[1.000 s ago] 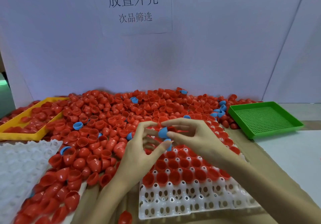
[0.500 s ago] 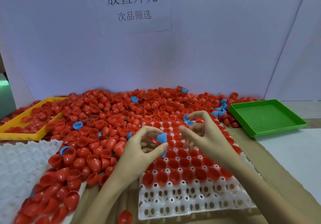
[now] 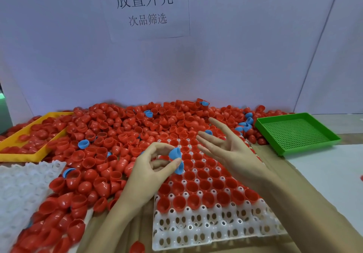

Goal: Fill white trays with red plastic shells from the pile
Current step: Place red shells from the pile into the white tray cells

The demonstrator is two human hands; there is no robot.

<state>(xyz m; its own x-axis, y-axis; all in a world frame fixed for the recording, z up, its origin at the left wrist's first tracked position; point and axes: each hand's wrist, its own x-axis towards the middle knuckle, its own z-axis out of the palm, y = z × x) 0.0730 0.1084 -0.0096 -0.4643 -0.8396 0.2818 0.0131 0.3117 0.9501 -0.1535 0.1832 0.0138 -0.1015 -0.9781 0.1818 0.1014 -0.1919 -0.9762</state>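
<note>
Head view: red shells [image 3: 121, 135] heap beyond and left of the part-filled white tray [image 3: 216, 223]. Right hand [image 3: 229, 146], released, hovers nearest the pile; left hand [image 3: 153, 166] pinches blue shells [image 3: 175, 153] over the tray.

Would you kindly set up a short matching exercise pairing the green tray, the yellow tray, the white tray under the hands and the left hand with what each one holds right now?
Things:
1. green tray
2. yellow tray
3. white tray under the hands
4. left hand

States:
A. blue shells pinched
B. red shells in its far rows, near rows unfilled
C. loose red shells heaped in it
D. nothing in it

Pairs: 1-D, 2-C, 3-B, 4-A
</note>
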